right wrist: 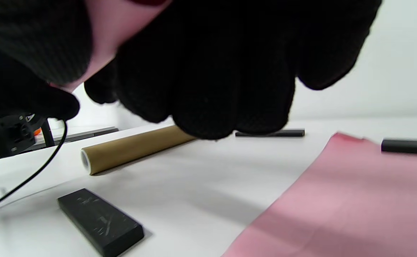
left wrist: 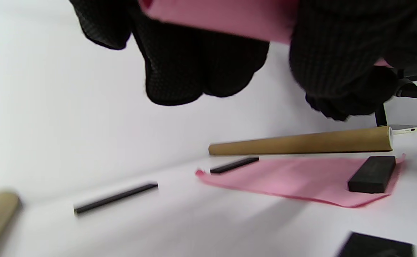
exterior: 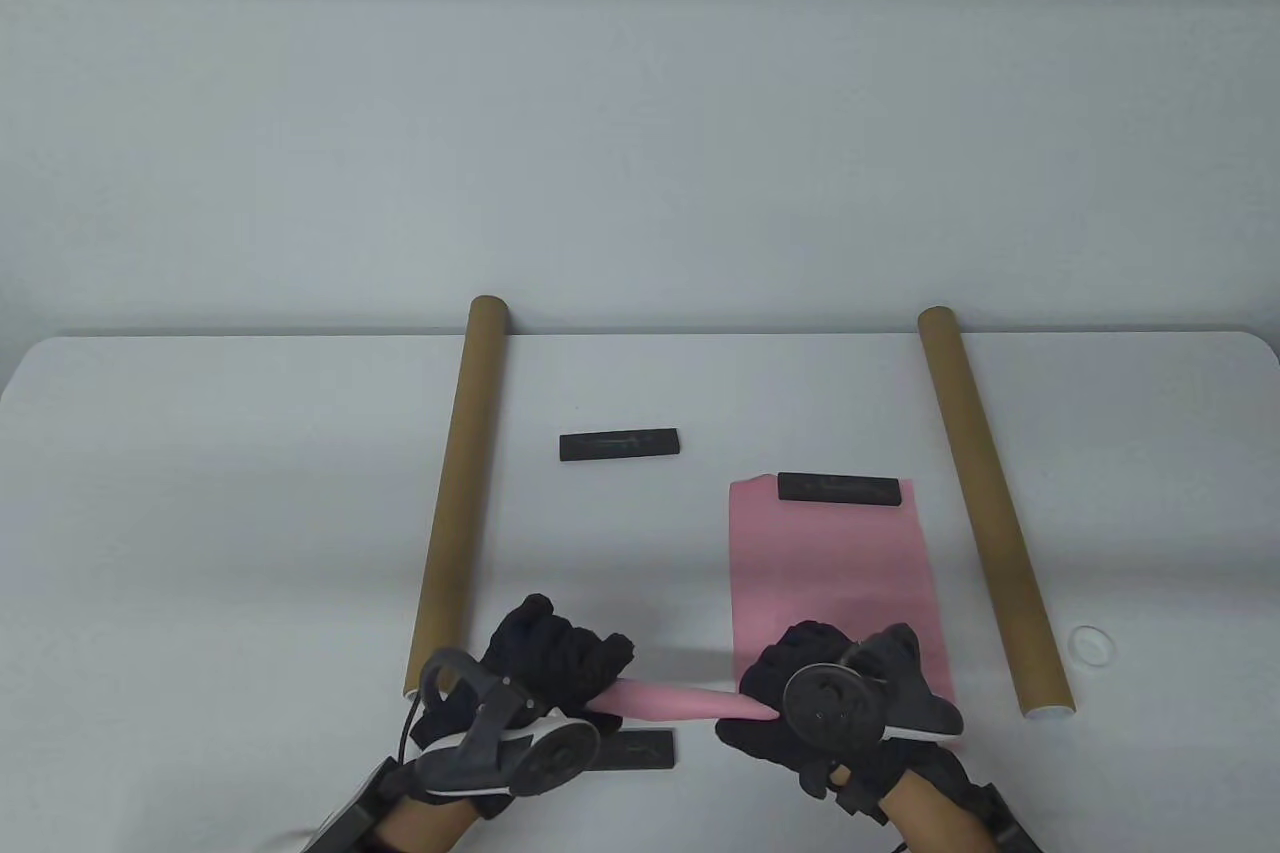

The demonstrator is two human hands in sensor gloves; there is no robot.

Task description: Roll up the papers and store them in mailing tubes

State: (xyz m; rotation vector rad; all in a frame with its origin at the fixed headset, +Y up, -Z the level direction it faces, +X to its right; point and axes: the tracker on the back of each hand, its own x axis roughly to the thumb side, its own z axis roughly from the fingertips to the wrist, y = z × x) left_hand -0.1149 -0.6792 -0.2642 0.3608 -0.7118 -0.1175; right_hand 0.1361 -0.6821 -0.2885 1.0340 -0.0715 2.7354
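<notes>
Gripping each end of a rolled pink paper sheet (exterior: 665, 699), our left hand (exterior: 545, 658) and right hand (exterior: 810, 683) curl round it above the worktop's near edge. Light, soft, crush-prone, we judge; best held near both ends. Its long axis runs left-right. Brown cardboard mailing tubes (exterior: 455, 493) (exterior: 992, 513) flank a flat pink sheet (exterior: 835, 573).

Pink paper (exterior: 835, 573); brown tubes (exterior: 455, 493); black weights (exterior: 618, 445).
</notes>
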